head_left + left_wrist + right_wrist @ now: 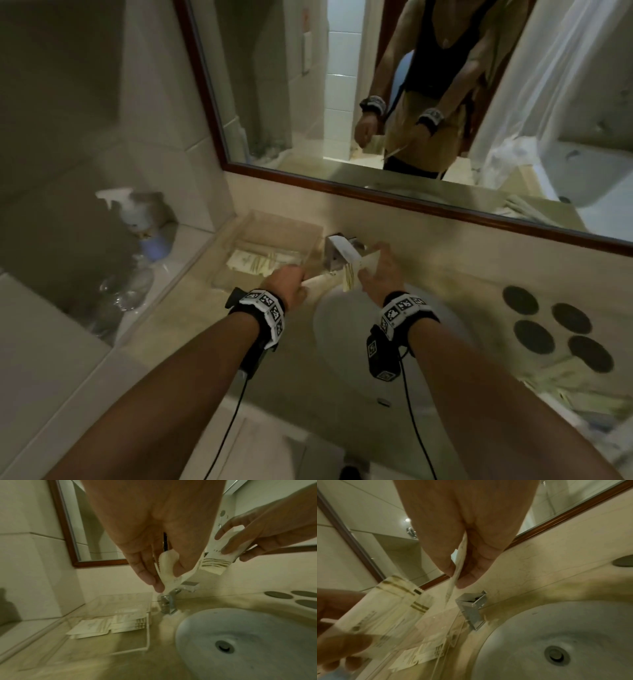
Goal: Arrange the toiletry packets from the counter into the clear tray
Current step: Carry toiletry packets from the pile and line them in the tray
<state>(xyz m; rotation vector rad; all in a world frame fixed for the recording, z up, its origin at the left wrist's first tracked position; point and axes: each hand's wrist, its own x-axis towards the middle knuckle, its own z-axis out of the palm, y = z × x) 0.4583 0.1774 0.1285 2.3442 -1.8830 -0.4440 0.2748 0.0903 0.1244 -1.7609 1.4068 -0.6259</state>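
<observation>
- The left hand (286,282) sits at the centre of the head view and pinches a pale packet (169,569) between thumb and fingers, above the desk between tray and sink.
- The right hand (382,274), just right of it, grips a second packet with olive stripes (216,562); thumb and fingers close on its two faces.
- The two packets hang close together in front of the tap; whether they touch cannot be told.
- The clear tray (274,222) stands on the desk (191,308) at centre left of the head view, against the wall below the mirror.
- More packets (257,262) lie flat in the tray, toward its near right side.
- The metal tap (337,251) stands just right of the tray.
- The white sink (342,342) fills the lower middle.
- Four dark round discs (555,323) lie on the desk at the right.
- Below them, at the right edge, a blurred heap of packets (582,394) lies on the desk.
- A spray bottle (132,209) stands at upper left on a ledge.
</observation>
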